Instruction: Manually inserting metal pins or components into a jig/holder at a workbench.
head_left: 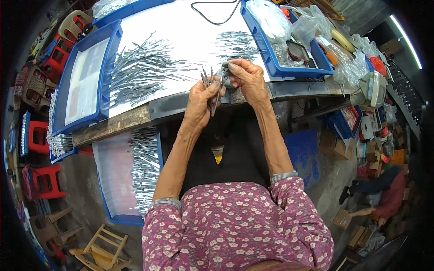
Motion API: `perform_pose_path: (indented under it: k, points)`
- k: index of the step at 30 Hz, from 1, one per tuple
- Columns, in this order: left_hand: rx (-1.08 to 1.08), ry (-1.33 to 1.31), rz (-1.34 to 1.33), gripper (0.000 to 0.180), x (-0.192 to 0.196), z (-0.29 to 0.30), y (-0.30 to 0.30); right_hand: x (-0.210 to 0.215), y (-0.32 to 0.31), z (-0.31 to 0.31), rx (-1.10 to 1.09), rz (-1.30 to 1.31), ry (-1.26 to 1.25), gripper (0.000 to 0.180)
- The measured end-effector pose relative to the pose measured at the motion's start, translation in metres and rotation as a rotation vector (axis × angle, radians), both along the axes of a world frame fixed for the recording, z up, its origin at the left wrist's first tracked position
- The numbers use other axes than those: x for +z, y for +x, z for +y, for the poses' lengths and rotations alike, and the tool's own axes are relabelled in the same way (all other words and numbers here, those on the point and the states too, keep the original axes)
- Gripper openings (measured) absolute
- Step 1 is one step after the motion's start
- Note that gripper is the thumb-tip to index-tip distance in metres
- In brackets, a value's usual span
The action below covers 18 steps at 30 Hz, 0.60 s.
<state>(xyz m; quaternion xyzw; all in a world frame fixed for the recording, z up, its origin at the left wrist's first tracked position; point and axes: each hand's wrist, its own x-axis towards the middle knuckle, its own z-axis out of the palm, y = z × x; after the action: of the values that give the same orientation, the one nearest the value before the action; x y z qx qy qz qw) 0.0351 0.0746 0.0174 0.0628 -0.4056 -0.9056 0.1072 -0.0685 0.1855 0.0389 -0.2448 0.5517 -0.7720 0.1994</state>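
Observation:
My left hand (200, 98) grips a small bundle of thin metal tweezers (211, 90), their tips pointing up, just above the near edge of the white table (181, 27). My right hand (246, 79) is beside it, fingers pinched on one tweezer at the top of the bundle. A large loose heap of the same metal tweezers (140, 67) lies on the table to the left, and a smaller scatter of tweezers (235, 45) lies just beyond my right hand.
A blue tray with a clear sheet (83, 79) sits at the table's left. Another blue tray of plastic bags (289, 40) is at the right. A low blue tray of stacked metal pieces (144, 167) stands by my left knee. Red stools (43, 180) and boxes surround.

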Motion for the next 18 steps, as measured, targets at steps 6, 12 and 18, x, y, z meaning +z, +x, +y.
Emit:
perform_pose_path:
  k: [6, 12, 18]
  points:
    - [-0.054, 0.046, 0.035, 0.018, -0.0052, 0.001, 0.0028, 0.0041, 0.0026, 0.0028, 0.11, -0.161, -0.16, 0.011]
    - [-0.025, 0.054, 0.013, 0.016, -0.0047, 0.0034, 0.0042, 0.0027, 0.0054, 0.0039, 0.126, -0.182, -0.169, 0.01]
    - [-0.033, 0.044, -0.009, 0.016, -0.0061, 0.0038, 0.0043, -0.0013, 0.0035, 0.0071, 0.162, -0.154, -0.134, 0.011]
